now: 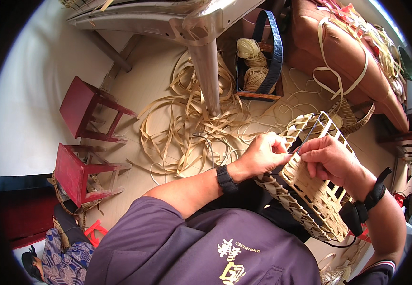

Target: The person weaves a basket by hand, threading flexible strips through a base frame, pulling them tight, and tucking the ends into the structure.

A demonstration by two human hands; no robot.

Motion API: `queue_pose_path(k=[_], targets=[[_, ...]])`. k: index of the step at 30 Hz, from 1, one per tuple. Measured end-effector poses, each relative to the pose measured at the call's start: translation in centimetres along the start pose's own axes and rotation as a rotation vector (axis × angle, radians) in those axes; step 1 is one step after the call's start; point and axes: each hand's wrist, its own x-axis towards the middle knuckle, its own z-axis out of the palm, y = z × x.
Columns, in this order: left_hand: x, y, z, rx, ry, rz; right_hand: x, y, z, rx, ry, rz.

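Keep the flat, pale cane strip (pixel 295 142) taut and level while the left hand (pixel 263 154) pinches it closed against the half-woven wire-frame basket (pixel 310 190) on the lap, the right hand (pixel 327 159) clamped on the basket's rigid rectangular rim, steadying the glossy weave.

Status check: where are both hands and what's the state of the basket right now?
Left hand and right hand both gripping the half-woven basket on the lap. Wire frame bare at its far end. Loose strips piled on floor beyond; nothing blocking.
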Motion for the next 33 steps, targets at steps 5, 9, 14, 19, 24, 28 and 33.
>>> queue_pose_path(k=[5,9,14,19,24,28,33], targets=[[-0.3,1.2,0.4,0.188,0.129,0.171,-0.1,0.6,0.6,0.017,0.043,-0.031],[-0.3,1.1,1.0,0.393,0.193,0.245,-0.5,0.2,0.9,-0.019,0.061,-0.031],[0.0,0.2,1.7,0.333,0.228,0.186,-0.3,0.6,0.4,-0.02,0.046,-0.036],[0.0,1.6,2.2,0.476,0.245,0.088,-0.4,0.0,0.2,0.063,0.004,0.061],[0.5,2.5,2.5,0.549,0.243,0.104,-0.1,-0.9,-0.4,-0.032,-0.076,0.107],[0.6,2.3,2.2,0.556,0.217,0.131,0.3,-2.0,-0.6,-0.227,-0.231,0.176],[0.2,2.5,1.8,0.488,0.164,0.141,0.1,-2.4,-0.1,-0.216,-0.185,0.195]])
